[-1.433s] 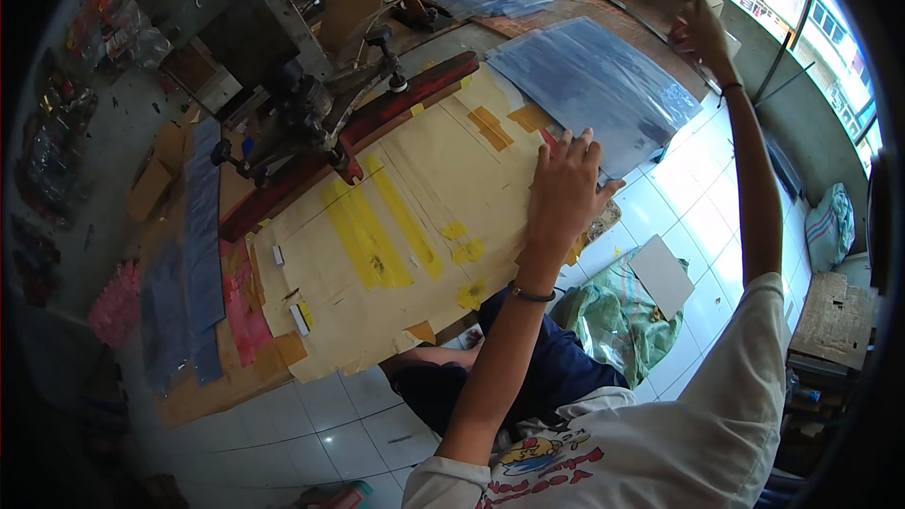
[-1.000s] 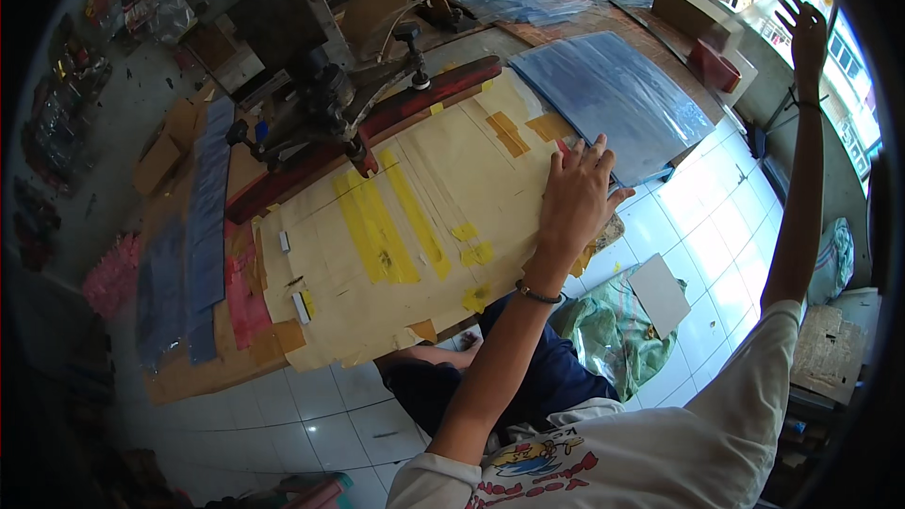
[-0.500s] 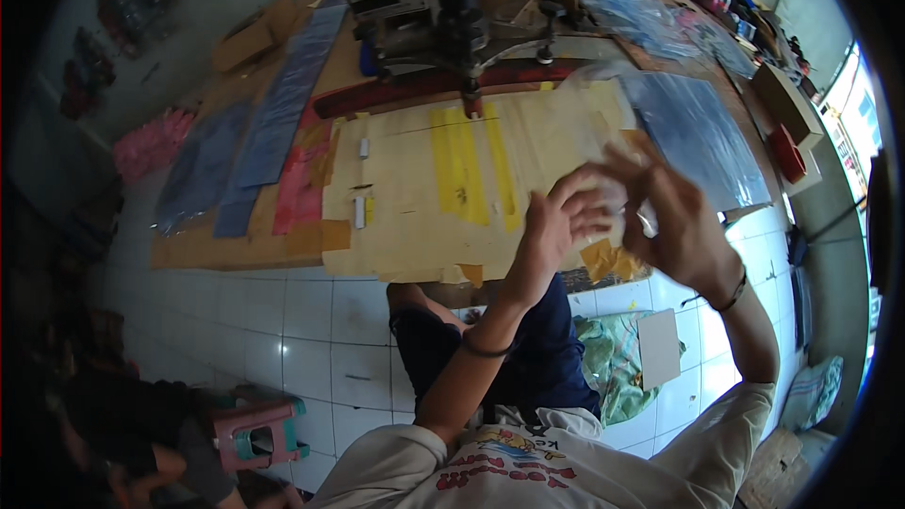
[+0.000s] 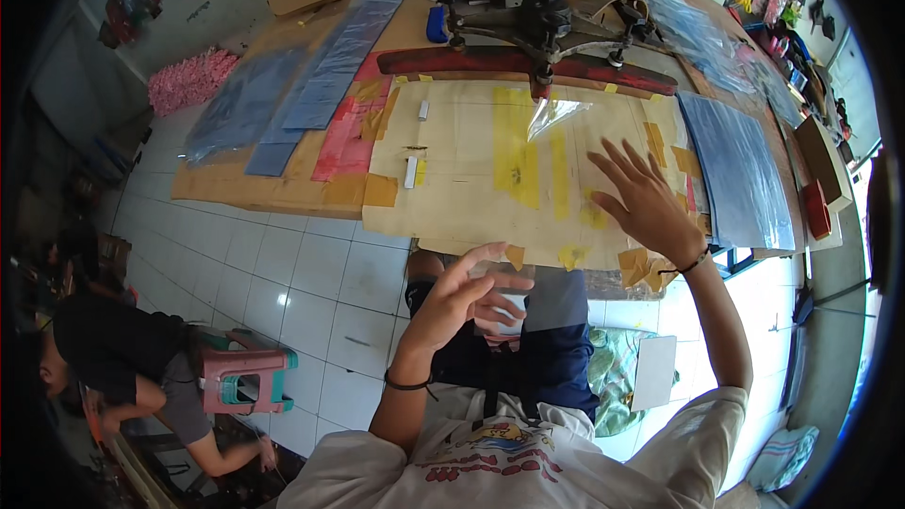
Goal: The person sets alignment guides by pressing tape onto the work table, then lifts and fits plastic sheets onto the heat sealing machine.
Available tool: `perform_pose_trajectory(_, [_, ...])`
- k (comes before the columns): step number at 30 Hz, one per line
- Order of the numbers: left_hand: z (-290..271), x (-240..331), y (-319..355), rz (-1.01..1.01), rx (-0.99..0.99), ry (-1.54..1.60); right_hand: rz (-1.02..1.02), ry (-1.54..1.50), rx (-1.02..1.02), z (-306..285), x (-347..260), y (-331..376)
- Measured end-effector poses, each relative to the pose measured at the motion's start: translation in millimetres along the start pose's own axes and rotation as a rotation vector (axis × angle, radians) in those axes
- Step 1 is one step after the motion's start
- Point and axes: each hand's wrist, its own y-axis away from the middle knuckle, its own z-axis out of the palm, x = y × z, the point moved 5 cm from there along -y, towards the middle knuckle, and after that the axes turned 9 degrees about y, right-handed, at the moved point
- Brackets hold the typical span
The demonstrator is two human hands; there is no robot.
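My left hand (image 4: 451,306) is over my lap, in front of the board's near edge. Its bent fingers are partly blurred and close loosely on what looks like a clear plastic sheet (image 4: 558,300), which greys the dark shorts behind it. My right hand (image 4: 650,205) is open above the right part of the cream board (image 4: 452,217), fingers spread and palm down; whether it touches cannot be made out. Yellow and brown tape strips mark the board. Near its far edge, under the machine's red bar (image 4: 452,61), a shiny clear film (image 4: 556,117) catches the light.
Blue film-covered sheets lie left (image 4: 335,66) and right (image 4: 735,165) of the board. The machine's dark metal bracket (image 4: 542,28) stands behind it. At lower left, a person (image 4: 127,358) bends beside a pink and green stool (image 4: 247,382). A green sack (image 4: 615,368) lies on the tiled floor.
My hands, close together over the board's right side before, have parted. The left has come down and toward me; the right has flattened out over the board. The view has shifted.
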Motion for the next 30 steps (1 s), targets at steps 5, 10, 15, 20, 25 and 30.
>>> perform_pose_trajectory(5, [-12,6,39,-0.008,0.121,-0.101,-0.038,0.033,-0.062,20,-7,33])
perform_pose_trajectory(10, [-12,84,34,0.378,0.509,-1.005,0.049,0.028,-0.088,24,7,21])
perform_pose_trajectory(15, [-9,140,-53,0.562,0.136,-1.592,0.096,0.020,-0.028,32,21,-14])
perform_pose_trajectory(20, [-45,152,-123,0.288,0.148,-1.940,0.125,-0.026,-0.020,35,16,-42])
perform_pose_trajectory(25, [-46,148,-141,0.326,0.187,-2.019,0.097,-0.029,0.103,44,27,-58])
perform_pose_trajectory(30, [-41,155,-140,0.178,0.245,-1.953,0.015,-0.055,0.129,38,23,-57])
